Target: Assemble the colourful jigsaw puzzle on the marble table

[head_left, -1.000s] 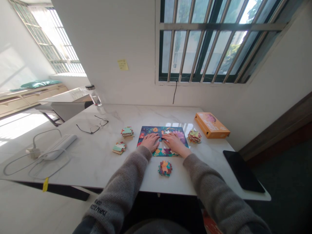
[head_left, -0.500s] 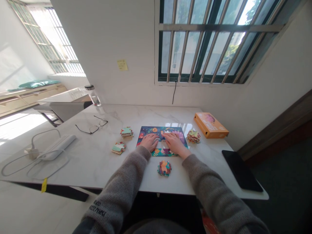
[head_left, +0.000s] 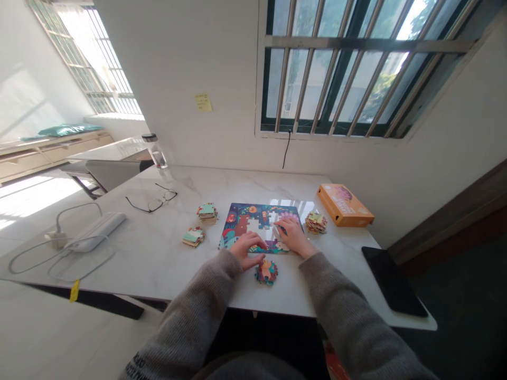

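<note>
A jigsaw puzzle [head_left: 241, 224] in dark blue, green and orange lies on the white marble table [head_left: 130, 253], with pale gaps in its middle. My left hand [head_left: 247, 249] rests at the puzzle's front edge, fingers apart, just above a small pile of pieces [head_left: 266, 272]. My right hand [head_left: 292, 236] lies on the puzzle's right part with its fingertips among the pieces; I cannot tell whether they grip one. More stacked pieces stand to the left [head_left: 207, 213], lower left [head_left: 193, 237] and right [head_left: 316, 222] of the puzzle.
An orange box [head_left: 344, 205] stands at the table's back right, and a black tablet [head_left: 390, 281] lies at the right edge. On the left are glasses [head_left: 152, 200], a water bottle [head_left: 155, 153] and a white power strip [head_left: 97, 224] with cable.
My left hand has slid toward me to the puzzle's front edge, uncovering pale gaps in the middle. My right hand has shifted slightly right across the puzzle.
</note>
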The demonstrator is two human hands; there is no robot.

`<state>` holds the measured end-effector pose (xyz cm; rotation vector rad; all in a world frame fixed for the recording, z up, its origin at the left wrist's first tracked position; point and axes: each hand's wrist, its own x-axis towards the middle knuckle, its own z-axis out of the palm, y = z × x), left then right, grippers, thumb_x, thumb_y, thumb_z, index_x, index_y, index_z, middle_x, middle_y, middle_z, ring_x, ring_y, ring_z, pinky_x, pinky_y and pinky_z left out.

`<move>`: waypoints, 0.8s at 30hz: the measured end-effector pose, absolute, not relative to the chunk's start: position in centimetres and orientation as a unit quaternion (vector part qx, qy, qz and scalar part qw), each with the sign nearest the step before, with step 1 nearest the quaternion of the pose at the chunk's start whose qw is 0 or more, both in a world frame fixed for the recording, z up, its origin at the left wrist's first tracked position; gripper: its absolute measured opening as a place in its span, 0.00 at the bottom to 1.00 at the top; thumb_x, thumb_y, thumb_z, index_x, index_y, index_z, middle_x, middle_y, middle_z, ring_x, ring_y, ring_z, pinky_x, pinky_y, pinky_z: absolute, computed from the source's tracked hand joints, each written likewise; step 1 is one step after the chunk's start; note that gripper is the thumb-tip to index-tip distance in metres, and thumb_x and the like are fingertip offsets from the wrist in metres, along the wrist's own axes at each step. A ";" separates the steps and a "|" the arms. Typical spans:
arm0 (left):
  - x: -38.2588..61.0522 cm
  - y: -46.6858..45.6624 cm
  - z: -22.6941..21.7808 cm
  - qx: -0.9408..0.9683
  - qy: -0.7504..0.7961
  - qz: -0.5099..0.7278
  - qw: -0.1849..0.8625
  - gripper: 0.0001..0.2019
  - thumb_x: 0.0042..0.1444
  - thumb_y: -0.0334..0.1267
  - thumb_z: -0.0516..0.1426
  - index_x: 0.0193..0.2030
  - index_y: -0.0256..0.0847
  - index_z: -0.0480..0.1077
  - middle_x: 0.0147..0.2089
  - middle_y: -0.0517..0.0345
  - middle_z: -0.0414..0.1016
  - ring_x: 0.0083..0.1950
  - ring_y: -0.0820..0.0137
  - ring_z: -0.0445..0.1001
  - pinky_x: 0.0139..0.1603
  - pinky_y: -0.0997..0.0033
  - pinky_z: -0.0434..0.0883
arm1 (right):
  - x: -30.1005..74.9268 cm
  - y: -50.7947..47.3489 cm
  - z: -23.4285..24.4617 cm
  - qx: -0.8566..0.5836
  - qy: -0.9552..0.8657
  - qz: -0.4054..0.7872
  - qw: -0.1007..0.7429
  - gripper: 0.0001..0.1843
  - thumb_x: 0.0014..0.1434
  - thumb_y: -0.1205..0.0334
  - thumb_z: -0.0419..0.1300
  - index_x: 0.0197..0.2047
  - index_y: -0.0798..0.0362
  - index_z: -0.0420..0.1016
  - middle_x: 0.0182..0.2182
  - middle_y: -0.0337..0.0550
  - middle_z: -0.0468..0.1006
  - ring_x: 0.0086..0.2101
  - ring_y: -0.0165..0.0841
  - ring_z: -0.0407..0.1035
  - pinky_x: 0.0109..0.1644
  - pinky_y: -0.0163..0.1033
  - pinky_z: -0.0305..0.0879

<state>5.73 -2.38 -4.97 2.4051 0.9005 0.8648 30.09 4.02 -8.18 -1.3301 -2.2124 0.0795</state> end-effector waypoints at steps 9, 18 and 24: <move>5.2 -6.5 -5.9 0.885 0.325 0.266 0.203 0.16 0.43 0.37 0.66 0.41 0.44 0.72 0.47 0.53 0.69 0.49 0.60 0.66 0.55 0.57 0.66 | 29.9 3.7 -7.9 -0.500 -0.820 0.040 0.276 0.14 0.65 0.67 0.55 0.50 0.51 0.78 0.47 0.47 0.78 0.50 0.40 0.68 0.58 0.46 0.60; 5.2 -6.2 -6.3 0.885 0.312 0.277 0.205 0.15 0.44 0.32 0.63 0.41 0.43 0.70 0.45 0.55 0.69 0.46 0.62 0.66 0.53 0.59 0.67 | 30.0 3.8 -7.9 -0.499 -0.819 0.047 0.279 0.14 0.65 0.67 0.55 0.50 0.51 0.78 0.47 0.48 0.77 0.50 0.40 0.68 0.59 0.47 0.59; 5.2 -5.6 -6.8 0.850 0.306 0.393 0.175 0.16 0.43 0.29 0.61 0.39 0.43 0.65 0.44 0.54 0.65 0.47 0.62 0.66 0.52 0.59 0.70 | 30.0 3.7 -8.1 -0.503 -0.819 0.049 0.271 0.14 0.65 0.67 0.55 0.51 0.52 0.77 0.48 0.49 0.77 0.51 0.40 0.67 0.59 0.47 0.58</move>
